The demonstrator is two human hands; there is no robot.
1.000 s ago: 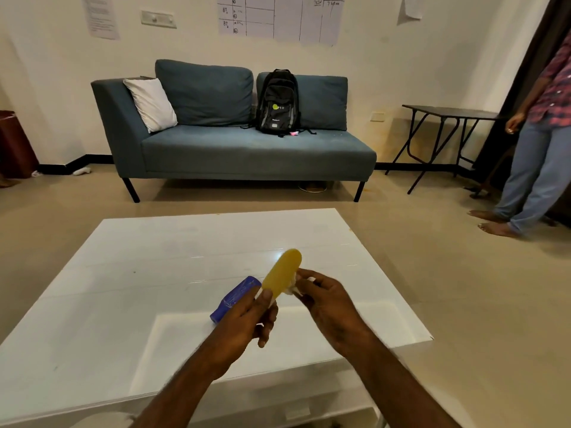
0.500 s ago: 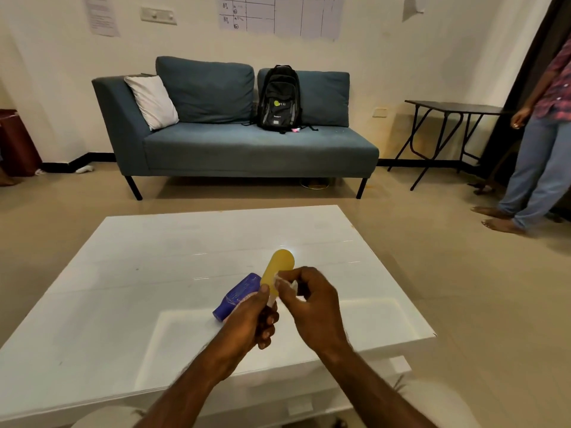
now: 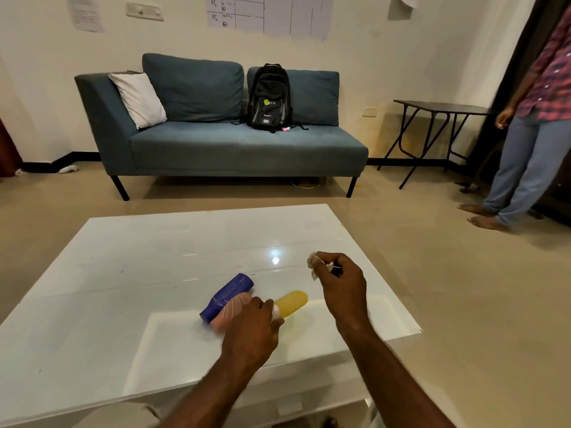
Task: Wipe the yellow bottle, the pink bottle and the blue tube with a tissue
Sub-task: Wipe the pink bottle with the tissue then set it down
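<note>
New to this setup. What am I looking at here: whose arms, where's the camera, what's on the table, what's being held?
There is no robot here. A person wears one wide-angle camera on the head, looking forward and down, so the two bare arms coming in from the bottom are their own.

The right hand is raised above the white table and pinches a small crumpled tissue.

The left hand is low at the table, closed on the cap end of the yellow bottle, which lies on its side. Just left of it lie the pink bottle and the blue tube, side by side.

Behind are a sofa with a backpack, and another person standing at the right.
</note>
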